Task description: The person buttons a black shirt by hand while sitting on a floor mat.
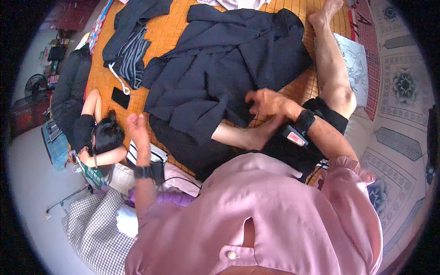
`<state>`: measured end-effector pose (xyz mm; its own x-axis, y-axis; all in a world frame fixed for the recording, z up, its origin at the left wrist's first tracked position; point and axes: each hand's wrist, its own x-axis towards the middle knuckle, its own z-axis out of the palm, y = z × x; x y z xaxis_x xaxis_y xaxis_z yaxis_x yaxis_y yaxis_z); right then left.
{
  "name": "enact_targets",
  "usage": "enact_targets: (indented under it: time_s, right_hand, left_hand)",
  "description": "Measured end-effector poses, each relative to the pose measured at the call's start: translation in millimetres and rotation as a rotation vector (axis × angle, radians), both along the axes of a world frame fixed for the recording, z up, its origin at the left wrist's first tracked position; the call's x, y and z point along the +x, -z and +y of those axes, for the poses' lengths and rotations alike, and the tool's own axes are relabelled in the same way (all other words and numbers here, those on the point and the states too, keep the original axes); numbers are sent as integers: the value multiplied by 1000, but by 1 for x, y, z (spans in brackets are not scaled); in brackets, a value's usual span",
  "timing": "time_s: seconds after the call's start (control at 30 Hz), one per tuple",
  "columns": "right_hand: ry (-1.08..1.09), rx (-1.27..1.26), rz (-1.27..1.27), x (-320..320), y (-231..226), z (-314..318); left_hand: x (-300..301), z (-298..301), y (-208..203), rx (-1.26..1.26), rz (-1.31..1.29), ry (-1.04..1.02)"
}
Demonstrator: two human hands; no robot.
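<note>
A large dark navy garment [197, 68], perhaps a coat, lies spread and creased over the mat and reaches my bent leg. Above its near right part is my right hand [271, 103], with bent fingers drawn together. Whatever may be between those fingertips is too small to make out. My left hand [138, 129] is raised off the garment's left edge, near a black phone [121, 98] on the mat. Motion smears its fingers, so their grip does not show. Both wrists wear black bands; a small device [295, 136] with a red-and-white face sits by the right one.
A person [107, 133] with dark hair leans in at the left, arms bent on the bed's edge. Striped dark clothing [133, 55] with a white cord lies at the far left of the woven mat [160, 43]. My other leg [332, 64] stretches along the right, beside a drawn-on sheet [353, 64].
</note>
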<state>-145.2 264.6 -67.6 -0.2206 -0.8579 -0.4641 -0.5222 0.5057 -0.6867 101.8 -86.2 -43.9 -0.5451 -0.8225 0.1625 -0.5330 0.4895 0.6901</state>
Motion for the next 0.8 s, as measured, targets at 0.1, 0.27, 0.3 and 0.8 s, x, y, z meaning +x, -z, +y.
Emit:
enact_targets:
  time_s: [0.1,0.27,0.3,0.8]
  right_hand:
    - [383,-81,199,-36,18,-11]
    - [390,-76,587,-48,57,-15]
    - [386,-79,584,-45,61,-19]
    - [-307,111,-234,-20,-38,49]
  left_hand:
    - [-18,96,-33,107,-79,211]
    - [0,157,-31,-250,-432,748]
    - [0,160,-28,-323,-499,792]
    - [-135,104,33,-171,-450,744]
